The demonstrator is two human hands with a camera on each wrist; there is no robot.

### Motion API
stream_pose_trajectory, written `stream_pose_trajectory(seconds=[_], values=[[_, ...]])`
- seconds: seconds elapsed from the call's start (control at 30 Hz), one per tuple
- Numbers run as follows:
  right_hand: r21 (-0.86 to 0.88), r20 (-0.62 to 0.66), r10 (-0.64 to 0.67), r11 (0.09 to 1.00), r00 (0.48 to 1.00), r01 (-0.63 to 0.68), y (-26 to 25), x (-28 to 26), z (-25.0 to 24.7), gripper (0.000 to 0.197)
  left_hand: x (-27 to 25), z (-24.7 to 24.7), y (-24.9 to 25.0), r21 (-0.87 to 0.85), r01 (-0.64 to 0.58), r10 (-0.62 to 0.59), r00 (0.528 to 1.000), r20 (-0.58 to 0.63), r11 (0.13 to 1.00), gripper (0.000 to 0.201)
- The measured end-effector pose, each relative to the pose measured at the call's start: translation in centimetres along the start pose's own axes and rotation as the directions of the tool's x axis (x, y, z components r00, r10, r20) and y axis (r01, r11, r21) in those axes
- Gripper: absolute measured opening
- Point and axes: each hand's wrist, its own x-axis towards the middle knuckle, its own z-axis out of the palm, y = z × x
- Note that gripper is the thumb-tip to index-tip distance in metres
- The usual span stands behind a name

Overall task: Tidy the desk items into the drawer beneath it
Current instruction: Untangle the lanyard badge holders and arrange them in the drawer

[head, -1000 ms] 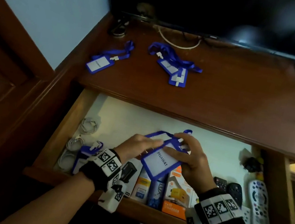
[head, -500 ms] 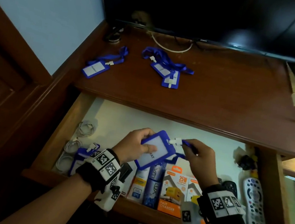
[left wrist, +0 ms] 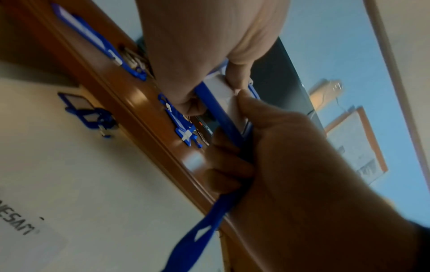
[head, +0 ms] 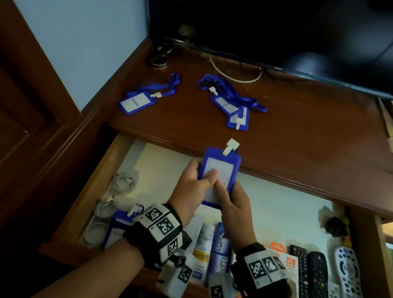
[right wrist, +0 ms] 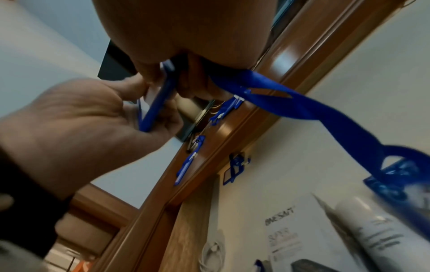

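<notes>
A blue badge holder (head: 221,164) with a white card and a white clip (head: 232,145) stands upright over the open drawer (head: 281,212), near the desk's front edge. My left hand (head: 194,183) grips its left side and my right hand (head: 230,202) its lower right, both thumbs pressed on the card face. In the left wrist view the holder's blue edge (left wrist: 218,110) runs between the two hands. Its blue lanyard (right wrist: 314,114) hangs from under my right hand towards the drawer. More badge holders lie on the desk, one at the left (head: 138,102) and two overlapping (head: 234,109).
A dark TV (head: 288,26) stands at the back of the desk (head: 307,146). The drawer holds another blue badge holder (head: 120,227), coiled white cables (head: 118,188), tubes and boxes (head: 205,244) at the front, and several remotes (head: 316,280) at the right.
The badge holder has turned from tilted to upright and risen towards the desk edge. My right hand left the clip end and now grips the holder's lower side beside my left.
</notes>
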Motion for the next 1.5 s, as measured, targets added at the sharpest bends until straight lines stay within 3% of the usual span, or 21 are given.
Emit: stream_pose_trajectory(seconds=[0.13, 0.23, 0.27, 0.33, 0.4, 0.47, 0.53, 0.6, 0.7, 0.8, 1.0, 1.13, 1.23, 1.33, 1.4, 1.5], values=[[-0.087, 0.047, -0.019, 0.996, 0.999, 0.023, -1.1, 0.3, 0.7, 0.012, 0.4, -1.8, 0.6, -0.004, -0.003, 0.003, 0.999, 0.042, 1.000, 0.017], [-0.295, 0.166, 0.001, 0.954, 0.986, 0.048, -1.4, 0.3, 0.0, 0.023, 1.3, -4.4, 1.2, 0.215, -0.077, 0.044, 0.987, 0.155, 0.974, 0.045], [-0.372, 0.222, 0.033, 0.927, 0.975, 0.053, -1.4, 0.3, -0.3, 0.027, 1.7, -5.3, 1.5, 0.366, -0.143, 0.068, 0.975, 0.211, 0.919, 0.060], [-0.491, 0.327, 0.107, 0.868, 0.939, 0.072, -1.5, 0.2, -0.8, 0.031, 2.2, -6.7, 2.1, 0.618, -0.296, 0.088, 0.934, 0.345, 0.729, 0.090], [-0.562, 0.415, 0.177, 0.821, 0.892, 0.099, -1.8, -0.1, -0.9, 0.028, 2.3, -7.3, 2.8, 0.745, -0.417, 0.045, 0.885, 0.464, 0.521, 0.100], [-0.610, 0.467, 0.239, 0.784, 0.852, 0.115, -2.2, -0.2, -0.8, 0.030, 2.1, -7.3, 3.2, 0.789, -0.497, -0.090, 0.824, 0.560, 0.360, 0.086], [-0.617, 0.506, 0.289, 0.780, 0.812, 0.107, -2.6, -0.2, -0.7, 0.034, 2.0, -7.2, 3.1, 0.778, -0.566, -0.260, 0.735, 0.626, 0.274, 0.050], [-0.601, 0.527, 0.312, 0.794, 0.790, 0.088, -3.1, -0.1, -0.8, 0.037, 1.6, -7.2, 3.2, 0.784, -0.545, -0.376, 0.688, 0.621, 0.297, 0.015], [-0.529, 0.512, 0.318, 0.849, 0.798, 0.001, -3.5, -0.1, -1.2, 0.038, 1.2, -7.5, 2.8, 0.804, -0.426, -0.440, 0.680, 0.587, 0.414, 0.015], [-0.400, 0.453, 0.297, 0.911, 0.841, -0.106, -3.5, -0.3, -1.6, 0.037, 0.8, -7.7, 2.5, 0.780, -0.327, -0.433, 0.686, 0.585, 0.534, 0.010], [-0.115, 0.286, 0.292, 0.956, 0.913, -0.270, -3.0, -0.8, -1.6, 0.029, 1.3, -7.7, 3.1, 0.693, -0.211, -0.320, 0.769, 0.553, 0.690, 0.012], [-0.007, 0.253, 0.299, 0.952, 0.920, -0.307, -3.4, -0.9, -1.9, 0.025, 1.3, -8.2, 3.4, 0.623, -0.175, -0.216, 0.839, 0.500, 0.762, 0.007], [-0.019, 0.253, 0.250, 0.967, 0.935, -0.253, -3.3, -1.0, -2.5, 0.038, 1.6, -8.9, 3.3, 0.513, -0.121, -0.090, 0.925, 0.368, 0.850, 0.001], [-0.045, 0.256, 0.237, 0.971, 0.937, -0.234, -2.9, -1.4, -2.8, 0.040, 2.2, -9.4, 3.2, 0.338, -0.069, 0.004, 0.982, 0.189, 0.939, 0.005], [-0.057, 0.276, 0.249, 0.968, 0.928, -0.243, -2.7, -1.8, -2.5, 0.039, 2.5, -9.3, 3.0, 0.307, -0.086, 0.074, 0.996, 0.051, 0.948, 0.003], [-0.114, 0.356, 0.250, 0.968, 0.900, -0.223, -2.8, -2.7, -1.5, 0.036, 3.1, -9.2, 2.3, 0.387, -0.108, 0.162, 0.981, -0.109, 0.916, 0.011]])
